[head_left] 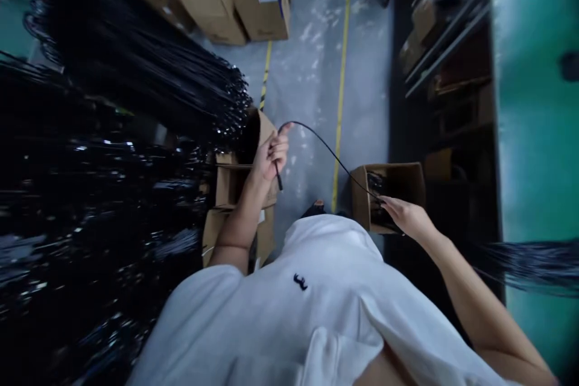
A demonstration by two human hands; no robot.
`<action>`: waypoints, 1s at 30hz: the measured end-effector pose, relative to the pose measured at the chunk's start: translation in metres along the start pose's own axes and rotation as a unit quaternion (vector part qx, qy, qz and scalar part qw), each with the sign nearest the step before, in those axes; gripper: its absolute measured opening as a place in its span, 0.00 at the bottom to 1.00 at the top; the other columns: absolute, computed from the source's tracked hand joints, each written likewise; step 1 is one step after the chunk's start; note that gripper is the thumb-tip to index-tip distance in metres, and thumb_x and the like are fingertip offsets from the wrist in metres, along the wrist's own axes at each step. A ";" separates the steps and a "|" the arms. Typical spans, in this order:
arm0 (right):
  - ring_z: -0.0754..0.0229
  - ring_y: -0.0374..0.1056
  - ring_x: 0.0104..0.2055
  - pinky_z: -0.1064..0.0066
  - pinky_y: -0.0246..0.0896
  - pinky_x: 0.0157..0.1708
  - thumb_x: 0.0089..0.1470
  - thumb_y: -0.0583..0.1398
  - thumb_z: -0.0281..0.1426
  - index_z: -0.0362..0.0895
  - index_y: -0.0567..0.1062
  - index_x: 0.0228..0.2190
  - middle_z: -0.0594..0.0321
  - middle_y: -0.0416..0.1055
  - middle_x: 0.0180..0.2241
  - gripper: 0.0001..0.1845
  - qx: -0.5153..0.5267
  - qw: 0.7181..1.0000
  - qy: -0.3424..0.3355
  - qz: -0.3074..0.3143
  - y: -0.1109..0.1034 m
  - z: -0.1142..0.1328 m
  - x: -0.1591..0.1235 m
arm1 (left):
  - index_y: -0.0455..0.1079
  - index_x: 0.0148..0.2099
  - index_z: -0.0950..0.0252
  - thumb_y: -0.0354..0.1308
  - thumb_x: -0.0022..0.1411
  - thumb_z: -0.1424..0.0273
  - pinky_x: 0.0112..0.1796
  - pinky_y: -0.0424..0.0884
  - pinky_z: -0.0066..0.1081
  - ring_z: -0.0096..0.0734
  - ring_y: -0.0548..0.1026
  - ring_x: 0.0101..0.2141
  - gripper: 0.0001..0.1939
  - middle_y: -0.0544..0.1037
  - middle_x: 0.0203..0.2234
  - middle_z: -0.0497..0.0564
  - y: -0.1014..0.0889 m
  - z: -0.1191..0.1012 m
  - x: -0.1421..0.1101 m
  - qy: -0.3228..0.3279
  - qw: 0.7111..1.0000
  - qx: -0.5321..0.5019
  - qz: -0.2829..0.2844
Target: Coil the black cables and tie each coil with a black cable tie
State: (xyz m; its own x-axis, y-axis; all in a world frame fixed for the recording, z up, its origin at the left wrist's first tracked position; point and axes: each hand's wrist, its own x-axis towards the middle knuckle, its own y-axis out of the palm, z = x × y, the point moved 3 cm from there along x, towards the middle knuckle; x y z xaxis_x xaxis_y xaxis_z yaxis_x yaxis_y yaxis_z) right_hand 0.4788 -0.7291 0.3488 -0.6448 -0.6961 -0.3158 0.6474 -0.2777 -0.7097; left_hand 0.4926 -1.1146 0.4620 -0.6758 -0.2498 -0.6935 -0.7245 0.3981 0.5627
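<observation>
A thin black cable [326, 146] arches between my two hands in front of my body. My left hand [274, 152] grips it near one end, fingers curled round it and the index finger stretched along it; a short tip hangs below the fist. My right hand [404, 215] pinches the cable's other part, above an open cardboard box [360, 204] on the floor that has dark items inside. Close to my left hand lies a large bundle of black cables [149, 72], its cut-looking ends pointing my way.
Several cardboard boxes [266, 19] stand along the floor ahead on the left. More boxes [226, 187] sit below my left arm. Yellow lines [342, 72] mark the grey floor. On the right is a green table [534, 132] with a cable bunch [538, 262] and shelving beneath it.
</observation>
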 end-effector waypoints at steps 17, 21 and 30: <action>0.66 0.64 0.25 0.73 0.49 0.27 0.66 0.50 0.41 0.42 0.79 0.34 0.63 0.72 0.26 0.22 0.116 0.974 -0.185 -0.053 -0.091 0.069 0.126 | 0.69 0.56 0.72 0.46 0.73 0.71 0.36 0.76 0.24 0.26 0.80 0.35 0.17 0.81 0.37 0.55 0.055 0.103 0.067 -0.195 0.920 0.311 0.133; 0.68 0.59 0.23 0.73 0.47 0.27 0.64 0.54 0.43 0.41 0.77 0.31 0.66 0.69 0.24 0.21 0.143 0.976 -0.114 -0.117 -0.096 0.047 0.126 | 0.72 0.51 0.74 0.52 0.70 0.68 0.16 0.60 0.18 0.18 0.68 0.15 0.16 0.76 0.22 0.50 0.068 0.124 0.055 -0.294 0.851 0.374 0.222; 0.68 0.57 0.26 0.74 0.46 0.29 0.64 0.54 0.44 0.42 0.74 0.31 0.68 0.65 0.24 0.20 0.201 0.945 -0.076 -0.246 -0.094 0.021 0.081 | 0.75 0.38 0.73 0.46 0.74 0.64 0.12 0.48 0.15 0.12 0.53 0.10 0.22 0.61 0.14 0.41 0.110 0.141 0.044 -0.347 0.824 0.405 0.193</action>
State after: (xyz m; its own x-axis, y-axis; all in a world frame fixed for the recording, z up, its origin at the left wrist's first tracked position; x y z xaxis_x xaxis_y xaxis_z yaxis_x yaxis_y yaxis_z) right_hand 0.3743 -0.7734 0.4031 -0.8621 -0.4955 0.1063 0.4057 -0.8006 -0.4410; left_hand 0.4026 -0.9576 0.4301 -0.3912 0.4853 -0.7819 0.0435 0.8584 0.5111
